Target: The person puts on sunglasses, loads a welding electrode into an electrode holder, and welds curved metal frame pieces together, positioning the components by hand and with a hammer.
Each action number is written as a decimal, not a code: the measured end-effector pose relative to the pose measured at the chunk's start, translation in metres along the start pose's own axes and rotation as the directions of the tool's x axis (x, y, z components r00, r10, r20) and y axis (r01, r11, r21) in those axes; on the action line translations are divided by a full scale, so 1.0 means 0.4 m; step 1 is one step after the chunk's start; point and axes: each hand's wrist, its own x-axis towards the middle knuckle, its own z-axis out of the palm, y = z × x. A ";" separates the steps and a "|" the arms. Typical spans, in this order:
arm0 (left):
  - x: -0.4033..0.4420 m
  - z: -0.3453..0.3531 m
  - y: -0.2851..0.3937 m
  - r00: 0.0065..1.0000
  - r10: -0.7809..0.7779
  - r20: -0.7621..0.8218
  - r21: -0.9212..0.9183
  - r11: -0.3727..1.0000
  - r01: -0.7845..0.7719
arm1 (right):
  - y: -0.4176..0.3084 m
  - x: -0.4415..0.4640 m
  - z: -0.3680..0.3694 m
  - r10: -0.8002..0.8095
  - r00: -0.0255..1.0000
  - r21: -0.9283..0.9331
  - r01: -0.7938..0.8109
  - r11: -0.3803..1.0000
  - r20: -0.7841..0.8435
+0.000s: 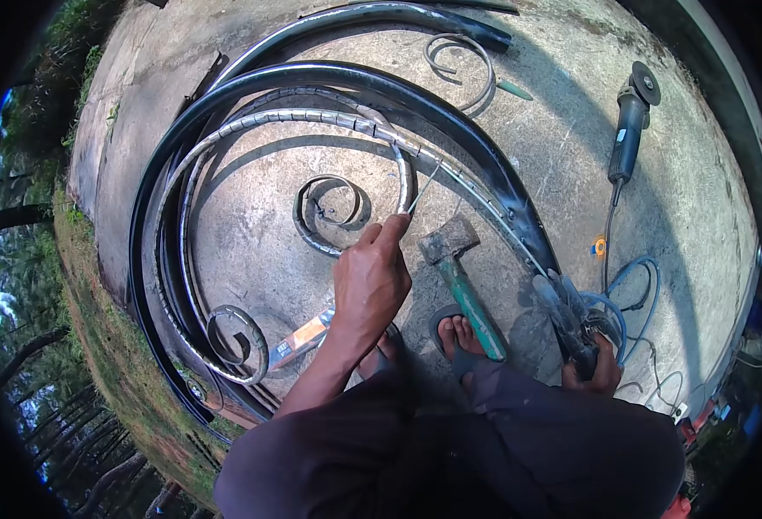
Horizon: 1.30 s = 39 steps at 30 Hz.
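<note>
My left hand (372, 275) is closed on the end of a curved, notched metal strip (404, 173); a thin pale rod (425, 189) sticks up from its fingertips. At the lower right, my right hand (601, 368) is wrapped round a dark, partly hidden thing, beside a grey, glove-like bundle (562, 313). This bundle touches the lower end of a black curved tube (508, 182). Notched strips sweep around inside the tube, with a small spiral (247, 313) at the lower left. Between my hands a green-handled hammer (472, 303) lies against the ground near my foot.
An angle grinder (630, 130) lies at the upper right, its cable running down past an orange ring (600, 247) to blue cable loops (656, 281). A grey cable coil (488, 73) lies at the top. A metal scroll (301, 212) rests on the concrete inside the curves.
</note>
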 end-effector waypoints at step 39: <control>-0.015 0.036 -0.015 1.000 -0.007 0.002 0.063 0.998 0.007 | -0.121 0.158 -0.226 0.192 0.963 0.030 -0.201 0.979 0.189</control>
